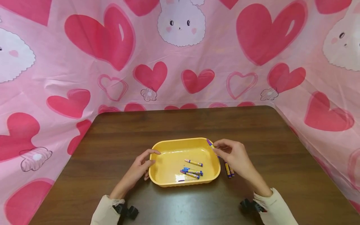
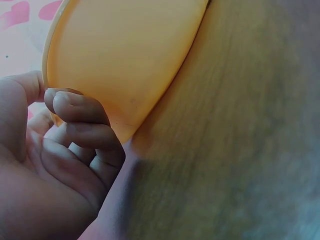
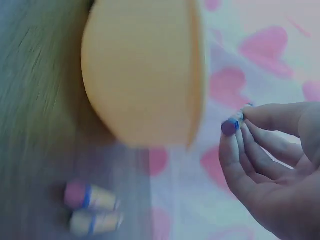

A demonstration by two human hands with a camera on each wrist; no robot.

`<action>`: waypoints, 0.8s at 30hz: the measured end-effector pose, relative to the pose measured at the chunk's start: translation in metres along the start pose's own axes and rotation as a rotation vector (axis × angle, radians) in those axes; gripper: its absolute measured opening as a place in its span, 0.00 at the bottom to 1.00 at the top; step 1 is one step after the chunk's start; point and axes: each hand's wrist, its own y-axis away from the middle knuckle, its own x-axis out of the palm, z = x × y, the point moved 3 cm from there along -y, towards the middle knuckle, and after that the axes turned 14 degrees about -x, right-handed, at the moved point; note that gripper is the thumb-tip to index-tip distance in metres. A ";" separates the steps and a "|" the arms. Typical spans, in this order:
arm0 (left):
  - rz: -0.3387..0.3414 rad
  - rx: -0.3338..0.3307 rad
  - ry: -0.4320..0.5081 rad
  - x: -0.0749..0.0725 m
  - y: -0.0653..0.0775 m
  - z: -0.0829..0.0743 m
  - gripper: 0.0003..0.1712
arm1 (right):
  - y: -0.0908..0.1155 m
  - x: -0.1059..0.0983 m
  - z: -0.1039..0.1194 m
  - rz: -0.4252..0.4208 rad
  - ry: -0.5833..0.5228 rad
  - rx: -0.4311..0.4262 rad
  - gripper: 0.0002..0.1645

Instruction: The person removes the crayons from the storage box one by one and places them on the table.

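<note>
A purple-tipped, yellow-wrapped wax crayon [image 1: 209,143] at the tray's right rim.
The yellow, round-cornered plastic tray [image 1: 168,165] holds several yellow-wrapped crayons [image 1: 194,162] in its right half — one pale-tipped, apart from the others; the left hand [image 1: 142,163] grips its left rim, while the right hand [image 1: 232,153] — wrist raised — pinches the purple-tipped crayon, two more crayons [image 1: 227,170] lying on the brown wooden table [image 1: 180,125] beneath.
</note>
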 end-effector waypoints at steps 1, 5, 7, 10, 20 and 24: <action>-0.001 -0.003 -0.001 0.000 0.000 0.000 0.17 | 0.005 -0.008 -0.008 -0.012 -0.036 0.045 0.12; -0.003 -0.015 -0.004 0.001 -0.001 0.001 0.17 | 0.024 -0.033 -0.036 -0.019 -0.070 0.201 0.21; -0.001 -0.021 -0.001 0.002 -0.001 0.002 0.17 | 0.033 -0.041 -0.046 -0.010 -0.057 0.250 0.22; 0.000 -0.022 0.008 0.003 0.000 0.002 0.18 | 0.041 -0.047 -0.055 0.016 -0.045 0.297 0.19; 0.001 0.011 0.010 0.001 0.001 0.001 0.18 | 0.051 -0.042 -0.063 0.192 -0.001 0.343 0.11; -0.003 0.015 -0.001 0.001 0.000 0.000 0.17 | 0.051 -0.038 -0.066 0.208 -0.042 0.344 0.12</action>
